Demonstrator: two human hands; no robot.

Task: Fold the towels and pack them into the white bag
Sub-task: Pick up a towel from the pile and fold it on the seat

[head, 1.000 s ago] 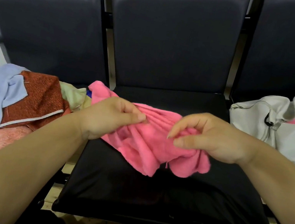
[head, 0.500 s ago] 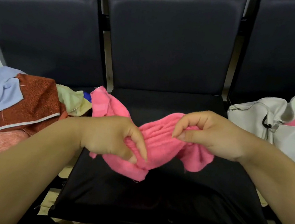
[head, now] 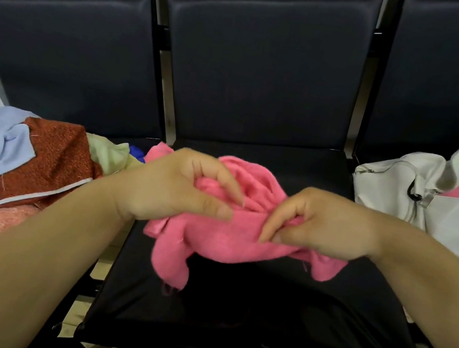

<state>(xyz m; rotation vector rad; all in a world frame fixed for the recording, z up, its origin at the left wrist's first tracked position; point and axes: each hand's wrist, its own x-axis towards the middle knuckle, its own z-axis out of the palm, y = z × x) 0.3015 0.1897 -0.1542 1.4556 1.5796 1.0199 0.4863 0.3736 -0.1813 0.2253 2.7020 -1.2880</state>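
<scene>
A: Well, here's the middle seat [head: 259,315], the white bag [head: 388,182] open on the seat to the right, and the pink towel [head: 225,243] bunched over the middle one, not yet folded.

B: The left hand [head: 177,189] grips the bundle, fingers curled in, and the right hand [head: 326,223] pinches an edge. Next, I'd say: find the corners, spread it flat, then fold.
</scene>
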